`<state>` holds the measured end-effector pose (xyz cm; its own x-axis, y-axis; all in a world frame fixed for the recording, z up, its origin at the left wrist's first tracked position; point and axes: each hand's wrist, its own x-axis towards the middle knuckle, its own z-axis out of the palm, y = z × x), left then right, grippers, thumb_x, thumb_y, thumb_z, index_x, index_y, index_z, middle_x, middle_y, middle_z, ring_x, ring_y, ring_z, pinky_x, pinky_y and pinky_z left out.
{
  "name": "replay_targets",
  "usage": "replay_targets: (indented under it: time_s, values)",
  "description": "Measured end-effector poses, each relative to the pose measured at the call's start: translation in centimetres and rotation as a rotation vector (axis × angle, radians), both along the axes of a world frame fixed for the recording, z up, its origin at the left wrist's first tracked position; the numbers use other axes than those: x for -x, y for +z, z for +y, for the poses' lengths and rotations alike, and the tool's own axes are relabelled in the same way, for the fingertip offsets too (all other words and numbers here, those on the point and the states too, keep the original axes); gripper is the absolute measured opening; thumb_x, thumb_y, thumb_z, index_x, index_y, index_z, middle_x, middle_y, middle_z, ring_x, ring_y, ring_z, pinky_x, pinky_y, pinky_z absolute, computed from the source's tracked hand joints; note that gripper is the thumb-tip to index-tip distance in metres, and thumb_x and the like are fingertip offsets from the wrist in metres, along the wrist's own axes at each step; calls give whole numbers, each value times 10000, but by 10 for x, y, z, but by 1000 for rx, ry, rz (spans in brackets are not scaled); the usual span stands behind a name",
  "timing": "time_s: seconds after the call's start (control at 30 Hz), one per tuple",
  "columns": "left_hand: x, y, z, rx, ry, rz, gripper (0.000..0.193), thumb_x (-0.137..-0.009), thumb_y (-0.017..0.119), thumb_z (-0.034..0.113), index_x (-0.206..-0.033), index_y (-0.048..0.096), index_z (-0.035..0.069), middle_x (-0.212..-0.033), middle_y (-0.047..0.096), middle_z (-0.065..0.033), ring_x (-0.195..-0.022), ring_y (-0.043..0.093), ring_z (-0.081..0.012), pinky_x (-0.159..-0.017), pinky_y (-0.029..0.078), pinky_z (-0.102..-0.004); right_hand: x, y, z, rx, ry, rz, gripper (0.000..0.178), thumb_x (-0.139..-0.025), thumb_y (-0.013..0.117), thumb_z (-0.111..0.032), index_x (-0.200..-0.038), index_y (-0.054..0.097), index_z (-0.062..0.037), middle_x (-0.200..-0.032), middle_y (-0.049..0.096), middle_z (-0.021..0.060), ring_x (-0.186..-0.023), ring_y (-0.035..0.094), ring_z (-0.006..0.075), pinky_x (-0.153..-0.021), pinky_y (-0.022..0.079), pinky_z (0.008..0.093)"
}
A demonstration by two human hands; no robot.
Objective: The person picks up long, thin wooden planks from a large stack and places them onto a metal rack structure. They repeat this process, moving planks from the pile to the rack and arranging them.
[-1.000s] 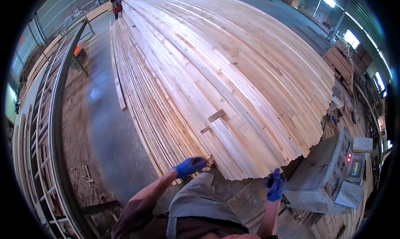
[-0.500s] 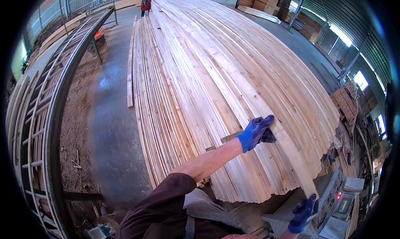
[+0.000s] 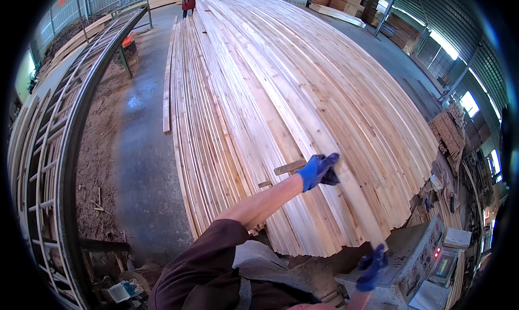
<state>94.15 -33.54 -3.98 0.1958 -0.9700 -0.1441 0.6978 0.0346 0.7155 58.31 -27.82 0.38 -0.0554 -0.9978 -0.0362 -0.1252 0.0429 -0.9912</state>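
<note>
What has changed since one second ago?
Your blue-gloved left hand has moved rightward and forward onto a long pale wooden board, gripping its left edge; your blue-gloved right hand now meets the board's near end. The brown wooden block still lies across pale boards.

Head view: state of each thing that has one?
Left hand: gloved, grip closed on long board
Right hand: gloved, at that board's near end, grip unclear
Long board: lengthwise over other boards
Larger wood block: lying across boards
Red lights: lit
Display: lit
Co-worker: standing, far end
</note>
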Motion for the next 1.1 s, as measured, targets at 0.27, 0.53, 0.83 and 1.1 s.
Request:
replay_targets:
  time_s: [0.27, 0.53, 0.83, 1.1]
  values:
    - [-5, -33, 5, -118, 37, -119, 566, -883, 702, 549, -940, 627, -10, -737, 693, -161, -631, 720, -284, -596, 627, -413, -1, -35, 5, -93, 77, 65, 432, -991, 599, -442, -860, 612, -31, -520, 516, 40, -381, 472, 130, -369, 361, 276]
    - [0, 17, -49, -165, -2, -195, 456, -926, 689, 454, -917, 660, -1, -733, 701, -169, -591, 703, -270, -565, 618, -392, 18, 20, -30, 23, 99, 163, 432, -1006, 587, -419, -814, 610, -33, -546, 563, 42, -423, 543, 124, -399, 408, 271]
    - [-14, 19, -87, -384, -207, -680, 648, -828, 672, 686, -813, 698, 39, -638, 687, -124, -484, 654, -209, -454, 564, -332, 44, 33, -93, -263, 252, 517, 306, -959, 659, -236, -1145, 643, 7, -895, 673, 44, -619, 635, 133, -526, 510, 265]
    - [-4, 24, -95, -453, -199, -675, 647, -829, 676, 679, -790, 686, 34, -670, 675, -117, -507, 663, -221, -463, 565, -331, 72, -80, -80, -184, 97, -125, 338, -958, 659, -221, -1225, 621, -15, -1033, 675, 64, -879, 670, 166, -738, 540, 301]
